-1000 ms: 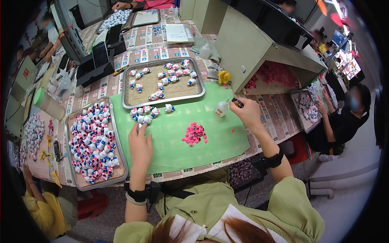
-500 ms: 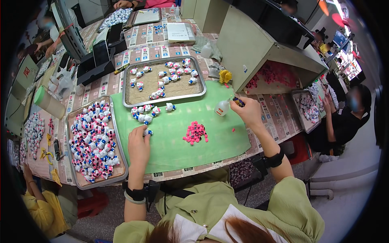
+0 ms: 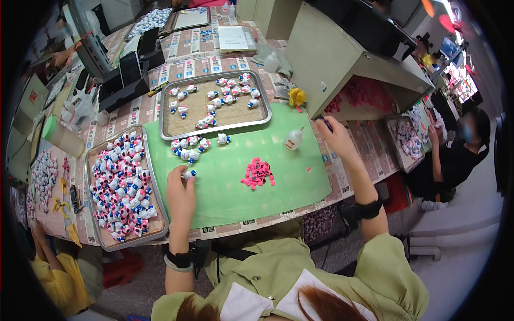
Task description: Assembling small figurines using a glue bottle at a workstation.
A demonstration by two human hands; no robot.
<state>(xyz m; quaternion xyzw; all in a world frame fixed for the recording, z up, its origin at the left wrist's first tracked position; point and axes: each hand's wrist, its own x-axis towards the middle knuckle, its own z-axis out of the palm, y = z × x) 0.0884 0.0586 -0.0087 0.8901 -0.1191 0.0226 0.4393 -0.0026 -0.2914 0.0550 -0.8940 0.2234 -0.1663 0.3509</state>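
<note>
My left hand is closed on a small white-and-blue figurine, held over the left part of the green mat. My right hand is raised by the mat's right edge, fingers closed round a slim dark tool whose kind I cannot make out. Left of that hand stands a small white squeeze bottle with a pointed tip. A heap of small pink pieces lies mid-mat. Several figurines cluster beyond my left hand, and a single one sits just right of them.
A metal tray with spaced figurines lies at the mat's far edge. Another tray, heaped with figurines, is at left. A grey open-fronted box stands at right, beside a yellow lump. Co-workers sit on both sides.
My right hand has moved right and away from the squeeze bottle, toward the box, with the dark tool. My left hand has shifted slightly left with the figurine.
</note>
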